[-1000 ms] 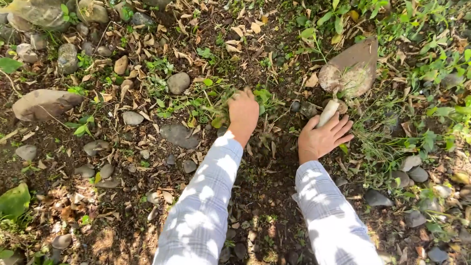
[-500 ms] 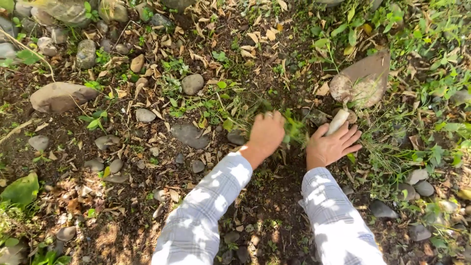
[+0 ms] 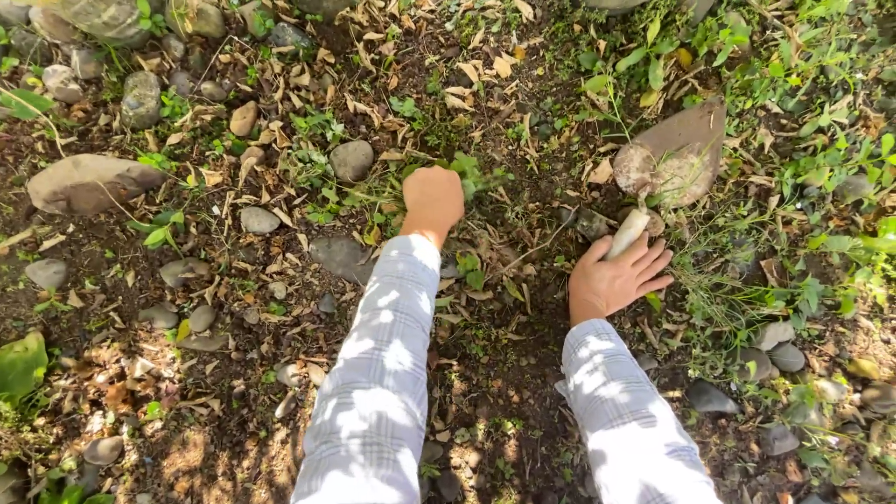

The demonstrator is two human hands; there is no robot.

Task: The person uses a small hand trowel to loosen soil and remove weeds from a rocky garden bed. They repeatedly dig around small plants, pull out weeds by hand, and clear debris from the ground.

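A clump of low green weeds [image 3: 471,173] stands among dry leaves on dark soil, and the person's left hand [image 3: 432,199] is closed into a fist at its base, knuckles up, gripping the stems. Half a second ago this hand was nearer the body and further right, almost beside the other one, with green blades showing at its fingers; it has since swung forward and left to this fresh patch, which suggests that one tuft is done with and the weeding has moved on to the next.

The right hand [image 3: 616,275] has barely moved. It lies flat with fingers spread on the ground, fingertips over the pale wooden handle [image 3: 626,233] of a soil-caked metal trowel [image 3: 677,154], resting on it rather than wrapped around it. The trowel's blade lies just beyond, pointing away among green shoots.

Both sleeves are pale checked cloth. A flat grey stone [image 3: 341,255] sits just left of the left forearm, a rounder grey pebble [image 3: 352,160] lies beyond it, and a long brown rock [image 3: 89,182] rests well off to the left.
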